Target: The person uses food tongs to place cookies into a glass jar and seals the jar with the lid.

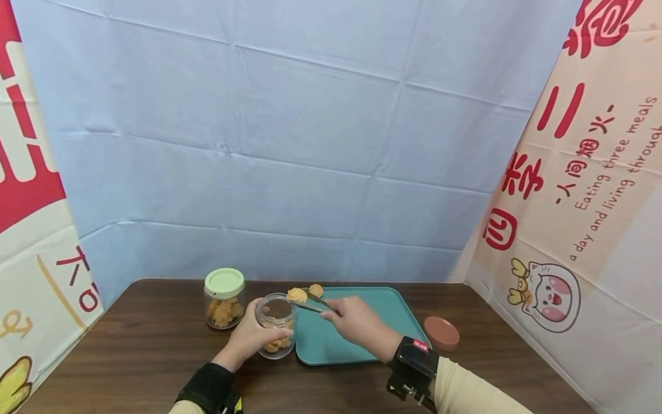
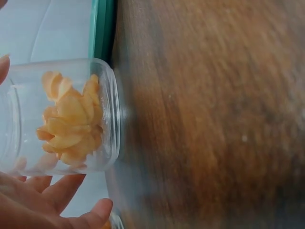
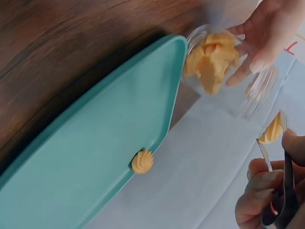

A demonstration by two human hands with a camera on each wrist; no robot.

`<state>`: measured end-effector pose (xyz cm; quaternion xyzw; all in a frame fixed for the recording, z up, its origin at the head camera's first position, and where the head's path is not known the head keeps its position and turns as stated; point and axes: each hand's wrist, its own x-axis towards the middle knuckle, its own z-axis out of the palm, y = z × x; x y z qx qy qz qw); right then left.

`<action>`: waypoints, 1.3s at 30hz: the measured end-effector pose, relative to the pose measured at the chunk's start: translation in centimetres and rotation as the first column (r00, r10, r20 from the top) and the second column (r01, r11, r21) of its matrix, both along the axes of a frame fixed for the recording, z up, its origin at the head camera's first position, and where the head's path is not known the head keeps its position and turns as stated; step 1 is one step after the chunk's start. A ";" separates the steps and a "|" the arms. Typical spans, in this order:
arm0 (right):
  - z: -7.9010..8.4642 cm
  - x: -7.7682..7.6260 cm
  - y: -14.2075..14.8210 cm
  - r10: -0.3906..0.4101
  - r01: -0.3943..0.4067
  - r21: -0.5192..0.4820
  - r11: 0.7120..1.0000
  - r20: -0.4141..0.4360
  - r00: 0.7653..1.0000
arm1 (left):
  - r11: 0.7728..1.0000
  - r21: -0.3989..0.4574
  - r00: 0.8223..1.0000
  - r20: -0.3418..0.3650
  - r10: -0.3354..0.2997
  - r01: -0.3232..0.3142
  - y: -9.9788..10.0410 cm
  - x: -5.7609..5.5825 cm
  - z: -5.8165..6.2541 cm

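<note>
My left hand (image 1: 256,333) holds a clear open jar (image 1: 276,351) by its side; several piped cookies (image 2: 74,117) lie in its lower part. My right hand (image 1: 357,322) grips a pair of metal tongs (image 1: 312,310), and one swirled cookie (image 3: 271,131) is pinched between their serrated tips. In the head view that cookie is beside the jar's rim, above the tray's left edge. On the teal tray (image 1: 357,339), a single cookie (image 3: 142,161) sits in the far left corner.
A second jar (image 1: 224,310) with a pale green lid (image 1: 224,283) and cookies inside stands left of my left hand. Right of the tray a brownish-pink round lid (image 1: 441,332) lies on the dark wooden table (image 1: 155,356). A light blue cloth (image 1: 310,144) hangs behind.
</note>
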<state>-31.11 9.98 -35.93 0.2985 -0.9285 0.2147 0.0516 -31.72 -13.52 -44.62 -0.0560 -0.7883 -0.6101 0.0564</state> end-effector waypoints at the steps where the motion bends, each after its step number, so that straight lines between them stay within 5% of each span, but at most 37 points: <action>1: 0.0 0.0 -0.2 0.006 -0.006 0.003 1.000 0.003 1.000 | 1.000 -0.006 1.000 0.000 0.000 0.000 0.0 0.0 0.0; 39: -0.8 -0.3 -3.1 0.033 -0.032 0.086 0.996 -0.013 0.999 | 0.998 -0.062 1.000 -0.014 0.014 -0.015 -0.1 -0.1 -0.4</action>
